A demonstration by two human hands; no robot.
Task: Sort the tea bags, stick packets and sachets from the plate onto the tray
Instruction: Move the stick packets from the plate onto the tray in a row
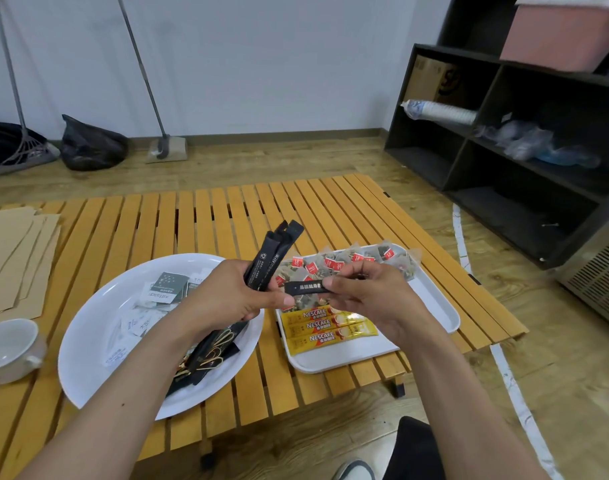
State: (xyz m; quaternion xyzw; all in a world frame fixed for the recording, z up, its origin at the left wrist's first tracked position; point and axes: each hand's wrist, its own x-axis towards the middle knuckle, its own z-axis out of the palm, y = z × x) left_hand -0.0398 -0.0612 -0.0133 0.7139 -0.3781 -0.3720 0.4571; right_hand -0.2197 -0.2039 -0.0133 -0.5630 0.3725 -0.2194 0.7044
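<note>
1. Two hands are working at once here: the left hand point(226, 296) is gripping a bundle of black stick packets point(271, 258) that fans upward over the gap between plate and tray, while the right hand point(368, 296) is pinching a single black stick point(304, 287) crosswise between thumb and fingertips.
2. Squaring that lone stick to the bundle, or setting it flat on the tray point(434, 306), looks like the job now; keeping it parallel to the yellow Nescafe sticks point(325, 327) would be keeping the rows tidy.
3. Free room on the tray is lying to the right of the yellow sticks and nearer the front rim, so that is probably where the black ones are heading.
4. Tea bags point(344, 263) with red tags are filling the far side of the tray, so a low approach risks nudging them.
5. More black sticks point(213, 351) and white sachets point(140, 320) are waiting on the plate point(88, 358), partly hidden under the left forearm; I cannot count them.
6. Nearby, a white cup point(8, 348) and brown paper sheets point(15, 251) are sitting on the slatted worktop point(226, 209), well clear of the hands.
</note>
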